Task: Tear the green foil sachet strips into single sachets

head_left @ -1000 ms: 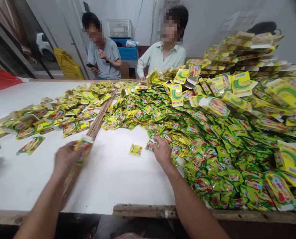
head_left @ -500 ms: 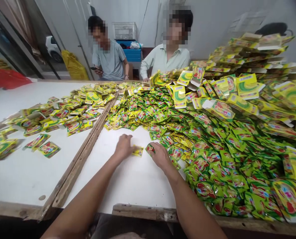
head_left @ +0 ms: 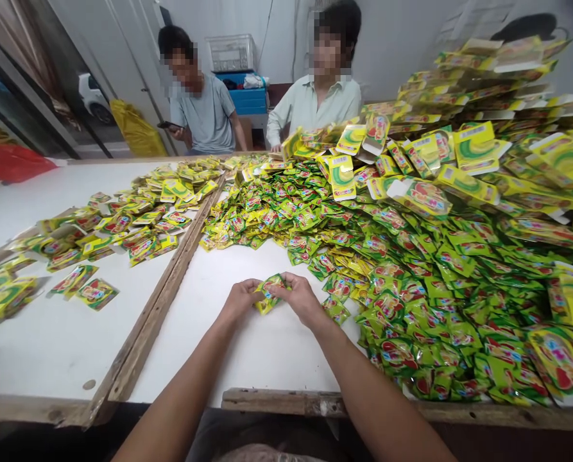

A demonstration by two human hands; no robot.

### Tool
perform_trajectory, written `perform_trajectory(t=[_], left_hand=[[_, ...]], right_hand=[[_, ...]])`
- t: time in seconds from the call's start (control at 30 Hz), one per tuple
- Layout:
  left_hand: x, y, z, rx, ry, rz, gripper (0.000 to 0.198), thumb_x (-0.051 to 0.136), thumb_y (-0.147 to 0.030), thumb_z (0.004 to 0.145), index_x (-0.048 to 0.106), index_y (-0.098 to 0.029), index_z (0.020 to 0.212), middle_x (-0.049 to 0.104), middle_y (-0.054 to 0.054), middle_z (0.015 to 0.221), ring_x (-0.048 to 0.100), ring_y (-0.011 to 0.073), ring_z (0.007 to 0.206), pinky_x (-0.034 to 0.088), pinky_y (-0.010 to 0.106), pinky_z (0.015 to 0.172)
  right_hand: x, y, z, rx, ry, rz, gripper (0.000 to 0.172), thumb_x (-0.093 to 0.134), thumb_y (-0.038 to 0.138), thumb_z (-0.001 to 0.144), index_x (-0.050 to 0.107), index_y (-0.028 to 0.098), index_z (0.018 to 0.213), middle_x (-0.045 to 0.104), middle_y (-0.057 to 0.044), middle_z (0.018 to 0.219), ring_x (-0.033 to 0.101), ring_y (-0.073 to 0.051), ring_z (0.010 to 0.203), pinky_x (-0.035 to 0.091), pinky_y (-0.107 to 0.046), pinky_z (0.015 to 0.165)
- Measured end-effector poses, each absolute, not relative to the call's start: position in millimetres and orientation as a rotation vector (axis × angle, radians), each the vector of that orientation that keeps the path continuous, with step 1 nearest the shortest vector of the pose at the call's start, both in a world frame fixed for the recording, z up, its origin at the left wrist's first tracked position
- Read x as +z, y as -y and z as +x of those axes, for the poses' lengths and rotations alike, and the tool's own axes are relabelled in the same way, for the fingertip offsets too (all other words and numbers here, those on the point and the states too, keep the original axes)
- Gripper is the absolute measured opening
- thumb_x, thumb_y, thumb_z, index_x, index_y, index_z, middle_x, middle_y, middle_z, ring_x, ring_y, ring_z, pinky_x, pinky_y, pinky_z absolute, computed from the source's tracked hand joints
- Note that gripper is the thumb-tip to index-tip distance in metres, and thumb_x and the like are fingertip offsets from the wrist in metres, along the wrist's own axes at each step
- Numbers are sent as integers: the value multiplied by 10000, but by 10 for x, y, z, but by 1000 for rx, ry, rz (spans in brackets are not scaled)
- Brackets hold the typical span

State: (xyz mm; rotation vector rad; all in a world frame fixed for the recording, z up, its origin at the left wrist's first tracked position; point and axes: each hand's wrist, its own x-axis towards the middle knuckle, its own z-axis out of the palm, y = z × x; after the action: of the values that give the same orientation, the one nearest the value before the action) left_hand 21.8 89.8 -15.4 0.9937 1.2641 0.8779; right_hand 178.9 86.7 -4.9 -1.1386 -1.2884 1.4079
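Note:
My left hand (head_left: 242,299) pinches the left side of a small yellow sachet (head_left: 265,307) above the white tabletop. My right hand (head_left: 301,298) grips a green sachet with a red print (head_left: 272,283), which lies against the yellow one. Both hands are close together, thumbs on top, and the fingers beneath are partly hidden. Just right of my right hand spreads a big heap of green sachets (head_left: 411,308), with some yellow sachets (head_left: 351,273) among them.
Yellow boxes (head_left: 478,147) are piled on the heap at the right. A wooden strip (head_left: 165,295) divides the table; more boxes (head_left: 117,224) lie left of it. Across the table sit two people, one in a blue-grey shirt (head_left: 209,109) holding a phone, one in a pale shirt (head_left: 315,106).
My hands have come together, bringing the green sachet in my right hand onto the yellow one in my left. The view has shifted slightly.

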Motion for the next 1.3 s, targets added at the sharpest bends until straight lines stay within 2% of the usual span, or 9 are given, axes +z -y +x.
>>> perform_trajectory(t=[0.17, 0.53, 0.67, 0.73, 0.83, 1.07, 1.13, 1.2, 1.3], left_hand=[[-113, -815, 222, 979, -1127, 782, 281, 725, -333, 519, 637, -127, 687, 643, 33, 602, 584, 145, 577, 454, 265, 603], [-63, -840, 214, 922, -1162, 990, 359, 785, -402, 512, 560, -146, 622, 552, -31, 512, 462, 89, 468, 329, 207, 479], [-39, -899, 246, 863, -1142, 1203, 312, 695, -429, 612, 523, -169, 635, 547, -29, 528, 463, 106, 487, 327, 218, 490], [-22, -913, 275, 848, -1218, 1354, 290, 607, -455, 691, 494, -192, 641, 513, -42, 511, 450, 115, 478, 316, 226, 489], [34, -963, 318, 890, -1421, 1566, 299, 460, -484, 796, 468, -222, 653, 481, -47, 500, 452, 137, 481, 308, 240, 508], [649, -1603, 576, 776, -1711, 1915, 316, 500, -486, 793, 503, -220, 621, 556, 3, 493, 556, 191, 534, 322, 256, 545], [920, -1846, 801, 778, -1790, 2034, 253, 511, -439, 799, 576, -199, 756, 627, 43, 609, 603, 222, 637, 367, 277, 588], [1160, -2056, 1091, 796, -1842, 2248, 265, 518, -307, 806, 586, -172, 1024, 672, 110, 869, 622, 258, 812, 412, 312, 667], [1405, -2317, 1564, 771, -1741, 2722, 597, 513, -75, 749, 418, -206, 1324, 465, 171, 1331, 486, 304, 1162, 413, 372, 854]], right_hand=[[-62, -816, 1735, 1186, 1438, -1349, 239, 638, 383, 658, 570, 160, 603, 561, 20, 607, 486, -121, 611, 380, -225, 561], [-96, -808, 1730, 1301, 1438, -1324, 298, 734, 342, 550, 533, 177, 696, 523, 54, 596, 480, -108, 578, 382, -213, 530], [-6, -779, 1751, 1396, 1415, -1260, 359, 682, 394, 645, 604, 166, 910, 624, -8, 787, 568, -150, 745, 461, -247, 655], [57, -752, 1747, 1491, 1456, -1204, 323, 611, 426, 716, 632, 154, 890, 628, -18, 783, 577, -155, 752, 478, -258, 668], [120, -736, 1740, 1599, 1438, -1207, 302, 579, 421, 724, 641, 137, 805, 600, -12, 695, 567, -151, 659, 480, -252, 569], [141, -804, 1806, 982, 1489, -1567, 93, 529, 234, 722, 582, 177, 671, 543, 18, 553, 442, -113, 536, 322, -203, 496], [141, -795, 1790, 919, 1509, -1614, 79, 527, 229, 733, 579, 184, 694, 572, 10, 570, 459, -120, 538, 310, -209, 507], [135, -779, 1760, 928, 1527, -1615, 64, 532, 215, 736, 584, 186, 712, 607, -4, 606, 502, -131, 560, 320, -211, 526], [117, -765, 1734, 947, 1530, -1606, 59, 538, 183, 734, 596, 191, 731, 659, -25, 714, 572, -157, 673, 355, -217, 600]])
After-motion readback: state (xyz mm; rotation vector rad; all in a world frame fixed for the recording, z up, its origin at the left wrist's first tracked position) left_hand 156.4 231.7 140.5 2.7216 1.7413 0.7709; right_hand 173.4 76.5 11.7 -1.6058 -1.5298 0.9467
